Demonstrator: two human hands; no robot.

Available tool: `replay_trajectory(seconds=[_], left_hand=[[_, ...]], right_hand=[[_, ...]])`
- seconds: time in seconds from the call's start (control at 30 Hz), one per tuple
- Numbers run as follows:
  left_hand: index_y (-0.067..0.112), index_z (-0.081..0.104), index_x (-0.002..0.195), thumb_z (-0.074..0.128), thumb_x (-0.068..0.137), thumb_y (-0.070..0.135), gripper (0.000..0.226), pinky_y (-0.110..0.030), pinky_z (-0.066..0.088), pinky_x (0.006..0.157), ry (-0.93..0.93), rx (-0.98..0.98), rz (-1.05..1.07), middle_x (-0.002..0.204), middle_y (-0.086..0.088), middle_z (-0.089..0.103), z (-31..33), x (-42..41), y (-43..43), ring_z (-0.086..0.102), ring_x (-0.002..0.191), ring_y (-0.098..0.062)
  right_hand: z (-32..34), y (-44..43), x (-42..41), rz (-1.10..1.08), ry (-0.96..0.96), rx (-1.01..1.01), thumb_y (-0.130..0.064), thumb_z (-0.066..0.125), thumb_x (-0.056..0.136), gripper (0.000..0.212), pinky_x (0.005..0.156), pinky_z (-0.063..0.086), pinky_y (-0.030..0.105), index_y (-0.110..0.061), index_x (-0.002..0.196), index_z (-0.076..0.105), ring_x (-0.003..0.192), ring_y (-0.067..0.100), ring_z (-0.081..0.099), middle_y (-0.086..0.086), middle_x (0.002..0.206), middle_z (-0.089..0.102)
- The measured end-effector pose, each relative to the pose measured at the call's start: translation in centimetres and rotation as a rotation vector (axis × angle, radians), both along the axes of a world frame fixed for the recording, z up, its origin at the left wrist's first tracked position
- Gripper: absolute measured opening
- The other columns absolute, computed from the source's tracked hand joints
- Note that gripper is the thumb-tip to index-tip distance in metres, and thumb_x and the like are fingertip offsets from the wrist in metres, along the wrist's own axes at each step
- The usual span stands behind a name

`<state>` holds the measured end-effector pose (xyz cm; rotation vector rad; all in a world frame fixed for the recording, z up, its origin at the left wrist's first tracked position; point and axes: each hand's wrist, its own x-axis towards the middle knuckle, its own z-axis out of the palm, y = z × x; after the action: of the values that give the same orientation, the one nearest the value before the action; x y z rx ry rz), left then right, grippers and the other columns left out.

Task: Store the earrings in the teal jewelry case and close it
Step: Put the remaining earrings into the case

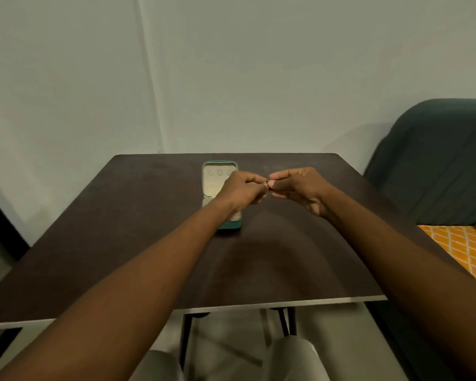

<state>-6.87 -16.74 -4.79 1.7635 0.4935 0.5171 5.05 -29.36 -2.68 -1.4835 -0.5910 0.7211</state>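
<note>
The teal jewelry case (214, 179) lies open on the dark table (121, 229), its cream lining facing up and its lid toward the wall. My left hand (241, 189) hovers over the case's right side and hides part of it. My right hand (300, 188) is just right of it. The fingertips of both hands meet on a small gold earring (266, 183), held above the table. Any other earrings are not visible.
The table stands against a pale wall. A dark green upholstered chair (437, 166) is at the right, with an orange patterned cloth (462, 251) in front of it. The table's near edge (231, 307) runs across the lower part of the view, with black legs below.
</note>
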Motion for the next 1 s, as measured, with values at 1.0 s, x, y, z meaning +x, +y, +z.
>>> replay_trajectory(seconds=[1.0], left_hand=[[0.010,0.080,0.098,0.073,0.083,0.010,0.016,-0.021,0.047,0.056,0.443,0.372,0.160,0.109,-0.004,0.073,-2.7,-5.0,8.6,0.063,0.077,-0.011]], right_hand=[[-3.0,12.7,-4.7,0.279,-0.903,-0.596,-0.004,0.069,0.087,0.016,0.086,0.057,0.034,-0.012,0.098,0.077,0.101,0.018,0.067,0.004,0.105,0.074]])
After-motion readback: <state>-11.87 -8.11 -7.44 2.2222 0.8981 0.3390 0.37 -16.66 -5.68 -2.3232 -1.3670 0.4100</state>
